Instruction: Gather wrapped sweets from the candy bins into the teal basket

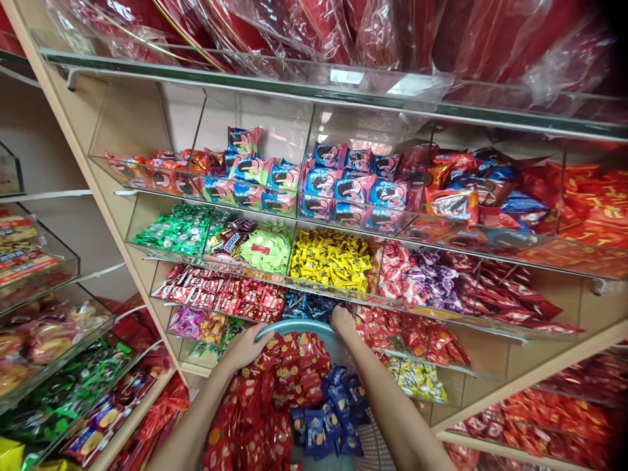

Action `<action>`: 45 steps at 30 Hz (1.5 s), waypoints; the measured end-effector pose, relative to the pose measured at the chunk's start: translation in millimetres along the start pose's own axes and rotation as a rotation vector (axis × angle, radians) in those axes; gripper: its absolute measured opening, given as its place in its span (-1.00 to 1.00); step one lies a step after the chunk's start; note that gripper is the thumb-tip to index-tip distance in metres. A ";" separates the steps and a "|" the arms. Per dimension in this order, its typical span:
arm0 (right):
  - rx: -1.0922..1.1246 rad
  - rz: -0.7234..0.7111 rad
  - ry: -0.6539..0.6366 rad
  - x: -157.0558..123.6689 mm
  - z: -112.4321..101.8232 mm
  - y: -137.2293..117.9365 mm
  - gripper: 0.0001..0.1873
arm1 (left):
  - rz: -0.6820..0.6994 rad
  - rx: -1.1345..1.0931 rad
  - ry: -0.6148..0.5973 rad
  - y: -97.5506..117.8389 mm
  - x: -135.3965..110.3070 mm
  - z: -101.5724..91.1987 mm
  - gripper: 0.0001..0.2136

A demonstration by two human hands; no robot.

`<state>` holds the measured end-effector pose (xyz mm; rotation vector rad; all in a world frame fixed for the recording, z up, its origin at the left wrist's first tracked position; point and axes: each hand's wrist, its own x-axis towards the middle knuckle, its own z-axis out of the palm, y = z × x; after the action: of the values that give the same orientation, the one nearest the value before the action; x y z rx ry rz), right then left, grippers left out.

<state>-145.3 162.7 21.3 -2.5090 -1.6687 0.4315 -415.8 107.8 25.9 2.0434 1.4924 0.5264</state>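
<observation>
A teal-rimmed plastic basket (289,325) is in front of me, loaded with red snack packets (299,366) and dark blue packets (333,418). My left hand (249,347) is closed round its rim on the left, thumb over the edge. Across the rim's far right stretches my right arm. At its end, my right hand (345,322) has curled fingers, close to the dark blue packets (314,306) in a low shelf compartment; whatever it grips is hidden. Red-and-white packets (252,297) lie left of that compartment, and red packets (377,327) lie to its right.
Clear-fronted shelves rise ahead, with yellow candies (333,261), green candies (171,229), blue-and-pink cookie packs (321,180) and purple candies (434,278). Large red wrapped packages (314,33) sit on top. More stocked shelves (53,386) stand left, and red goods (554,418) fill the lower right.
</observation>
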 end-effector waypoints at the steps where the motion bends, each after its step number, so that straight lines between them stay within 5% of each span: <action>1: 0.002 -0.008 0.001 0.0 0.0 0.7 -0.69 | 0.000 0.007 -0.001 -0.5 0.0 0.1 -0.56; 13: -0.027 -0.114 0.105 -10.3 -12.7 2.8 -0.74 | -0.007 0.044 -0.004 2.3 -1.2 -0.9 -0.56; 21: -0.014 -0.323 0.222 -39.1 -27.3 14.1 -0.72 | -0.047 0.049 -0.044 2.9 -1.1 -1.5 -0.54; 26: 0.142 -0.533 0.465 -61.4 -22.8 31.6 -0.64 | -0.021 0.057 -0.013 1.3 0.2 0.4 -0.54; 29: 0.255 -0.632 0.471 -75.2 -26.3 38.9 -0.64 | -0.012 0.062 -0.012 1.1 0.2 0.4 -0.53; 34: 0.448 -0.749 0.304 -106.7 -40.9 41.7 -0.67 | -0.007 0.069 -0.025 2.9 -0.6 -0.5 -0.54; 37: 0.532 -0.745 0.042 -125.7 -42.9 43.4 -0.66 | -0.005 0.069 -0.030 4.6 -0.9 -0.6 -0.55; 41: 0.676 -0.703 -0.412 -142.5 -27.9 50.0 -0.65 | -0.025 0.058 -0.018 5.9 -0.9 -0.6 -0.55; 45: 0.710 -0.674 -0.537 -148.1 -4.9 56.4 -0.64 | -0.018 0.064 -0.038 5.8 -1.6 -1.5 -0.57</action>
<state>-147.2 5.3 39.3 -1.2983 -1.9105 1.3762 -413.0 105.3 30.8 2.0747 1.5221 0.4352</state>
